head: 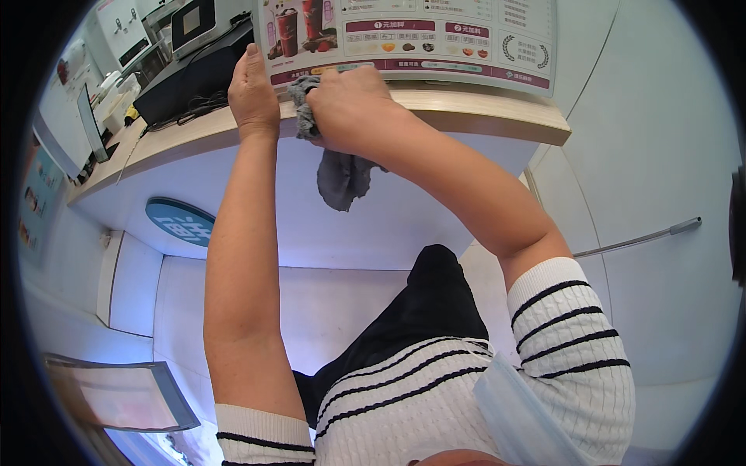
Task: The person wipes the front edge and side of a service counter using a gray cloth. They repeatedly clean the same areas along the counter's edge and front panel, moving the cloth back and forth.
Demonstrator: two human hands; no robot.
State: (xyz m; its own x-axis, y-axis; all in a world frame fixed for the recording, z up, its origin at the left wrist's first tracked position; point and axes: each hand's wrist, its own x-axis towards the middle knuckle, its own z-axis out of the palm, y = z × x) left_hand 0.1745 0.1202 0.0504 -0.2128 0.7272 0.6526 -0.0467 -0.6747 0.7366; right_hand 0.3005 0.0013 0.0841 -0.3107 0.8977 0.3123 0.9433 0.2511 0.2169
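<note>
A drinks menu board point(408, 43) with pictures and writing stands on the pale wood counter point(478, 113) before me. My left hand point(254, 96) grips the board by its left edge, its thumb pointing up and its other fingers mostly hidden. In my right hand point(349, 108) is a bunched grey cloth point(344, 177), held close to the board's lower left part. One end of the cloth hangs down past the counter's front edge.
Left on the counter are a black box-shaped device point(186, 78), loose black cables point(201, 110) and a screen on a stand point(90, 125). A round blue sign point(179, 221) is fixed to the counter's front. On the right, a metal pole point(638, 240) slants across the floor.
</note>
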